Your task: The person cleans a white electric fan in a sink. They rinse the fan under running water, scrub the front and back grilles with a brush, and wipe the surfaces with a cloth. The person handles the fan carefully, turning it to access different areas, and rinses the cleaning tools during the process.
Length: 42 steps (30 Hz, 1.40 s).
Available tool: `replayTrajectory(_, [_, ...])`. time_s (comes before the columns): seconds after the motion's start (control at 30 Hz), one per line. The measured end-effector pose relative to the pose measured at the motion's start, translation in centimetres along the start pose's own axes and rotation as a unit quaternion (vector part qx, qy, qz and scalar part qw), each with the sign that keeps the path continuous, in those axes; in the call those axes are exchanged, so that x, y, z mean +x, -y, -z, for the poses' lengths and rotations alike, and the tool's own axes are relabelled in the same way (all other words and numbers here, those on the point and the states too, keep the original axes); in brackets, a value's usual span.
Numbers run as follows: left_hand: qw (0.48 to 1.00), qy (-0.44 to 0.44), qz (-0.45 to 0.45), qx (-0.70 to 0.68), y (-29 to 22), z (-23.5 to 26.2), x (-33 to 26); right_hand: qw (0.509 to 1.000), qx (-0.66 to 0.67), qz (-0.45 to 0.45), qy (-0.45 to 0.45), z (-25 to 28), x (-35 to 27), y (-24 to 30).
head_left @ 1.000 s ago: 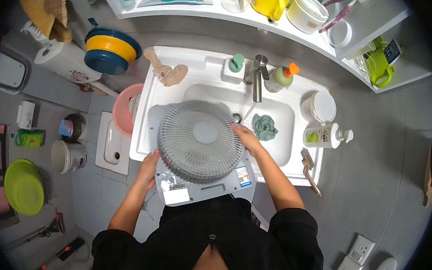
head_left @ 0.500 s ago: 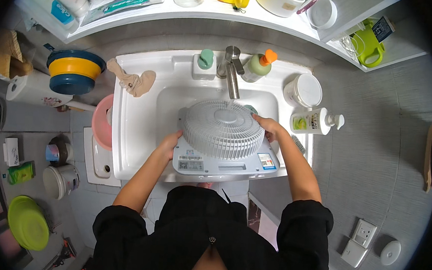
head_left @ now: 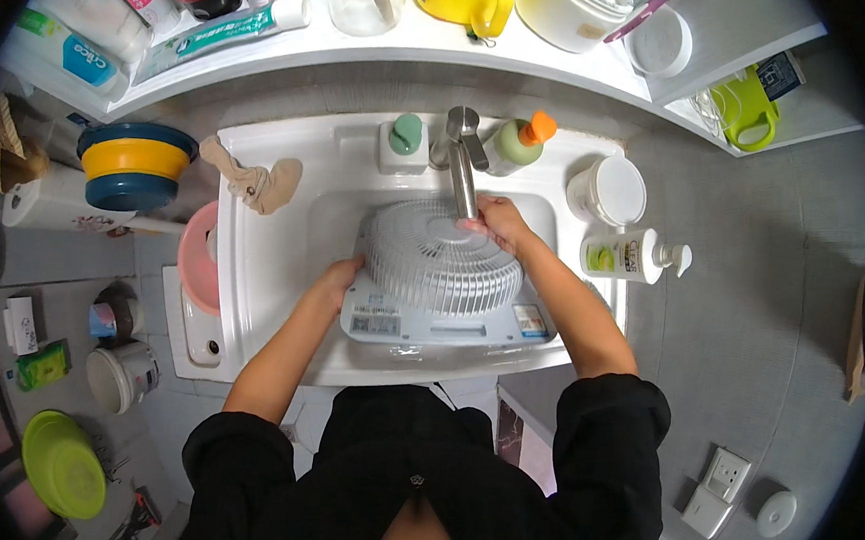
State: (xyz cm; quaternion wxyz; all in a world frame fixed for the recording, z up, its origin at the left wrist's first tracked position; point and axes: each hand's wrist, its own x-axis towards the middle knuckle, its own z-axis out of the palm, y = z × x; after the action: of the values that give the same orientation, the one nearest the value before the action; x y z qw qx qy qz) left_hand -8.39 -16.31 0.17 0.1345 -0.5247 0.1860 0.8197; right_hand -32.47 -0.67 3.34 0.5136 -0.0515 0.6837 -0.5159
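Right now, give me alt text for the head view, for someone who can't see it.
A gray appliance with a round slatted cage is held over a white sink beneath a metal faucet. The person's left grip is on its left edge, the right grip beside the spout's tip; tubes sit on a white shelf beyond.

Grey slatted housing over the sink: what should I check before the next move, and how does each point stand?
1. Left hand on the side of the housing: ok.
2. Housing's slatted part under the faucet spout: ok.
3. Right hand away from the spout: not ok, it is at the tip.
4. Water running: cannot tell.
5. Beige cloth away from the housing: ok, apart at left.
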Motion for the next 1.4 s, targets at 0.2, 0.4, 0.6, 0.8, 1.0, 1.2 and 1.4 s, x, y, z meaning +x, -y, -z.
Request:
replayTrajectory(0.2, [0.997, 0.049, -0.015, -0.050, 1.8, 2.4, 2.4, 0.957, 0.186, -0.147, 0.165, -1.6, 1.9, 0.8])
replayTrajectory(0.4, [0.998, 0.020, 0.005, -0.052, 0.7, 1.5, 1.7, 0.908, 0.187, -0.238, 0.288, -0.9, 0.5, 2.0])
replayTrajectory(0.6, [0.998, 0.030, -0.004, -0.059, 0.9, 0.6, 0.7, 0.938, 0.174, -0.190, 0.232, -0.2, 3.7, 1.1])
replayTrajectory(0.8, [0.994, 0.067, -0.013, -0.080, 2.6, 2.6, 2.7, 0.909, 0.275, -0.216, 0.228, -1.5, 2.5, 0.7])
replayTrajectory(1.0, [0.996, 0.051, -0.048, -0.047, 4.7, 3.5, 3.5, 0.915, 0.162, -0.227, 0.290, -3.9, -5.2, -0.4])
replayTrajectory(1.2, [0.995, 0.059, -0.060, -0.047, 5.5, 4.1, 4.1, 0.970, 0.172, -0.147, 0.084, -2.8, -2.2, -2.0])
replayTrajectory(1.4, [0.993, 0.052, -0.107, 0.002, 6.4, 4.1, 3.4, 0.958, 0.251, -0.076, 0.117, -3.2, 2.9, -4.8])
